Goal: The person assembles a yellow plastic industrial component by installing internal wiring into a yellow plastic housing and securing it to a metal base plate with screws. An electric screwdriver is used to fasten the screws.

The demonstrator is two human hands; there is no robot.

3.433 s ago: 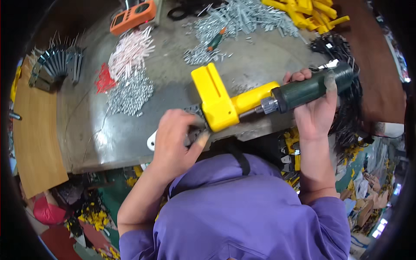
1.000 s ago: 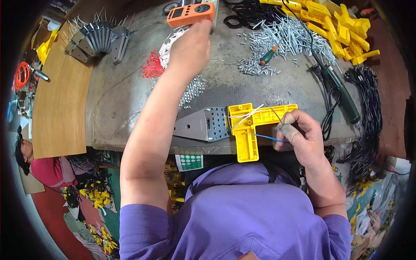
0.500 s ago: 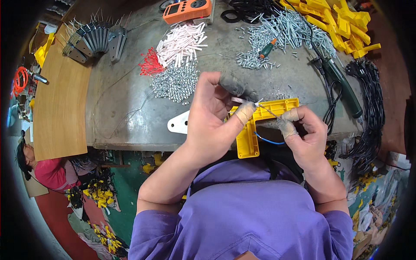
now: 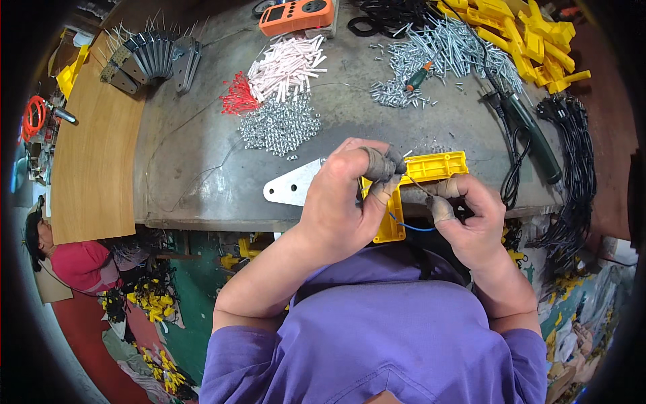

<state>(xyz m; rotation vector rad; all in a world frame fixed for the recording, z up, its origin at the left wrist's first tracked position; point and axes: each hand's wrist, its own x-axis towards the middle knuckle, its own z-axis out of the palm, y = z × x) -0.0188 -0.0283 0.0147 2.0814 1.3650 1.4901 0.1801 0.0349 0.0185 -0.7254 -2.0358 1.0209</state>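
Note:
Both my hands are closed over a yellow T-shaped plastic housing point(image 4: 437, 163) at the table's front edge. A thin brownish wire point(image 4: 418, 186) spans the gap between them. My left hand point(image 4: 353, 188) pinches its upper end, with tape around the fingers; a small white tip point(image 4: 408, 153) shows just past those fingertips. The lower end is pinched by my right hand point(image 4: 469, 214), its finger also wrapped. A blue wire point(image 4: 407, 225) curves across the housing's stem toward the right hand. Partly behind my left hand lies a silver tapered metal plate point(image 4: 293, 188) with holes.
Behind my hands are piles of metal nuts point(image 4: 276, 128), white tubes point(image 4: 289, 64), red pieces point(image 4: 239, 95) and screws point(image 4: 444, 54). A dark green soldering iron point(image 4: 533, 138) and black cords point(image 4: 572, 155) lie right. An orange meter point(image 4: 296, 17) stands far back. A person point(image 4: 74, 266) sits at left.
My left fingers have curled in, so the white tube seen between them is now mostly hidden. More of the metal plate shows, and the view has shifted slightly.

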